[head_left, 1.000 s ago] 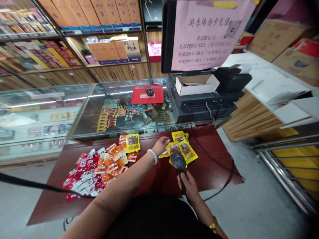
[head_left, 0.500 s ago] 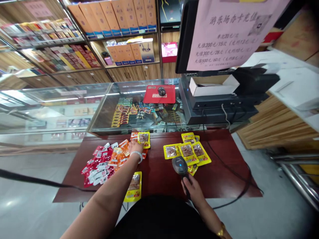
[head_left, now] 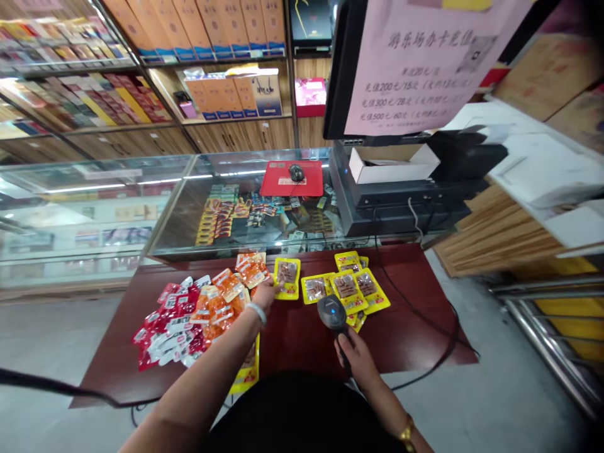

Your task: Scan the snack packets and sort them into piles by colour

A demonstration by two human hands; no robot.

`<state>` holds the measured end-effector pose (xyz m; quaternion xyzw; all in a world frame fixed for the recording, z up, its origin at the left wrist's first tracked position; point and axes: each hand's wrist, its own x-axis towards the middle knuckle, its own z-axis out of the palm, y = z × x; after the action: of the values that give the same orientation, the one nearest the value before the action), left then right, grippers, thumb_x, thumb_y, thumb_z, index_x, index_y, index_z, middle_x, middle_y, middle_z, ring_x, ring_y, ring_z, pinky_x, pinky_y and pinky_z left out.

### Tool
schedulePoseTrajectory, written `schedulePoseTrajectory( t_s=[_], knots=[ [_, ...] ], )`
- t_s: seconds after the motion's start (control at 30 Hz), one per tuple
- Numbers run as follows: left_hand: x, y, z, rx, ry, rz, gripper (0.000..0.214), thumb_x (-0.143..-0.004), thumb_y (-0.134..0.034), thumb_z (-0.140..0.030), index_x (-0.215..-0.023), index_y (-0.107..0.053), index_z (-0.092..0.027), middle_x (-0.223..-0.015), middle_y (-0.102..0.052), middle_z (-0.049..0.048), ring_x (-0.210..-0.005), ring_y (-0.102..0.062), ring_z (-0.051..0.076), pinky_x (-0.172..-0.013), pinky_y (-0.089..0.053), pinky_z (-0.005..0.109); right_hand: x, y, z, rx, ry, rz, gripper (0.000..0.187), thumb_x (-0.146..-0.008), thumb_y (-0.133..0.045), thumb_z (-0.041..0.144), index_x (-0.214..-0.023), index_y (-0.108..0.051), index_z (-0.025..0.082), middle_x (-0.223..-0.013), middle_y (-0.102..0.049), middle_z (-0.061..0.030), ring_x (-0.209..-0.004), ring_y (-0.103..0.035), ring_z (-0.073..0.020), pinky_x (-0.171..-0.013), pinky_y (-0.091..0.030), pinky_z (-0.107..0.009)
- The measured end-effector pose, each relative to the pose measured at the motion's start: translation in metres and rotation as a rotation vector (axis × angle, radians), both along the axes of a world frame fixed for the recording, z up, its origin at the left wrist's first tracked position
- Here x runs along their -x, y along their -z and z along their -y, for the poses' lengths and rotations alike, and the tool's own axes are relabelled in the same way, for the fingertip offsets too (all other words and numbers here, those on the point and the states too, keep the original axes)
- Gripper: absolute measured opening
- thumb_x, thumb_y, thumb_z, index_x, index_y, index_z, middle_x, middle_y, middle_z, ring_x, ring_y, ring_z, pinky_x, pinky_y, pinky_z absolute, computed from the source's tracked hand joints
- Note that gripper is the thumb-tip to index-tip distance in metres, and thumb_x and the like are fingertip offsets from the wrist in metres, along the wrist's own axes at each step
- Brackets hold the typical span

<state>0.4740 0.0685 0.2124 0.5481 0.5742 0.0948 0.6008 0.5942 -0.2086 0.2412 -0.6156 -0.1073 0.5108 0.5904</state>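
Note:
My left hand [head_left: 267, 293] pinches a yellow snack packet [head_left: 287, 277] by its left edge, just above the dark red table [head_left: 415, 340]. My right hand [head_left: 355, 357] is wrapped around the handle of a black barcode scanner [head_left: 331, 313], whose head points at a cluster of yellow packets [head_left: 349, 284] lying on the table. A pile of orange packets [head_left: 226, 296] and red packets [head_left: 167, 321] lies to the left of my left hand. Another yellow packet [head_left: 248, 371] lies under my left forearm at the table's near edge.
A glass display counter [head_left: 189, 207] stands behind the table, with a red mouse pad and mouse [head_left: 292, 176] on top. A monitor with a pink paper notice [head_left: 415, 63] and a black register base [head_left: 401, 201] stand at the right. The scanner cable [head_left: 438, 352] trails over the table's right side.
My left hand went from the yellow cluster to the orange pile, took a yellow packet there and has brought it rightward. The scanner stayed near the yellow cluster.

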Motion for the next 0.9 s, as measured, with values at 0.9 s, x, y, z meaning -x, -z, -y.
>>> schedulePoseTrajectory(
  t_s=[0.9],
  knots=[
    [-0.103,0.024,0.096,0.103,-0.102,0.387,0.044,-0.056,-0.086,-0.041,-0.086,-0.074,-0.012,-0.096,-0.073,0.013,-0.095,-0.068,0.026,-0.09,-0.05,0.037,-0.03,-0.006,0.012,0.009,0.163,-0.1,0.061,-0.075,-0.066,0.067,-0.11,-0.052,0.019,-0.053,-0.043,0.0105,-0.041,-0.034,-0.0064,-0.038,-0.028,-0.017]
  ],
)
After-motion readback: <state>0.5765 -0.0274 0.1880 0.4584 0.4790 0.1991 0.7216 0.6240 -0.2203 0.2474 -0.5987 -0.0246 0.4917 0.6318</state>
